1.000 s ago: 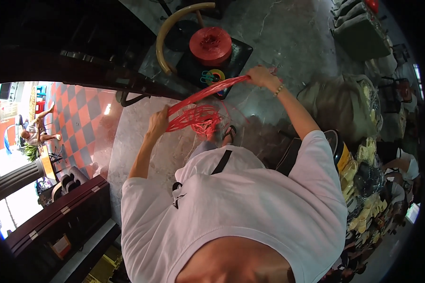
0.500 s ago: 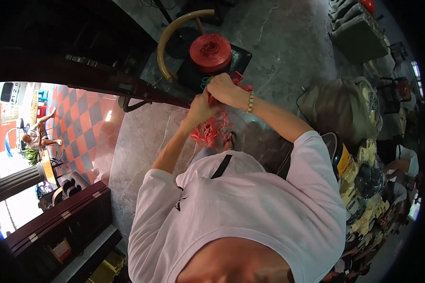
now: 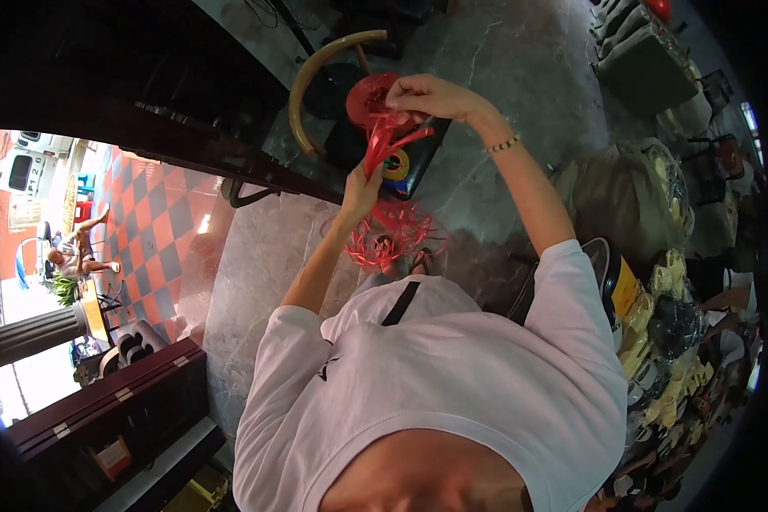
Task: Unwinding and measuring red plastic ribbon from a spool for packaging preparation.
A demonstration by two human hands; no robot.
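A bundle of red plastic strips (image 3: 382, 141) runs up from my left hand (image 3: 363, 194), which grips it around the middle. Its shredded, frayed ends (image 3: 388, 237) spread out below, over my feet. At the top of the bundle my right hand (image 3: 435, 96) pinches some strips between thumb and fingers, a beaded bracelet on that wrist. Just behind, a large roll of red plastic twine (image 3: 367, 96) rests on a black chair seat (image 3: 431, 145), partly covered by my right hand. A small yellow and blue ring-shaped roll (image 3: 395, 166) lies near the seat's front edge.
A curved wooden chair rail (image 3: 297, 94) arcs around the seat's left side. Dark wooden door panels (image 3: 188, 128) stand at left, with a person (image 3: 72, 260) seated outside. Wrapped bundles (image 3: 619, 192) and piled goods (image 3: 678, 375) line the right side.
My right hand has moved up and right, away from my left hand, with strip tops now fanned between them. The small ring-shaped roll on the seat has come into view.
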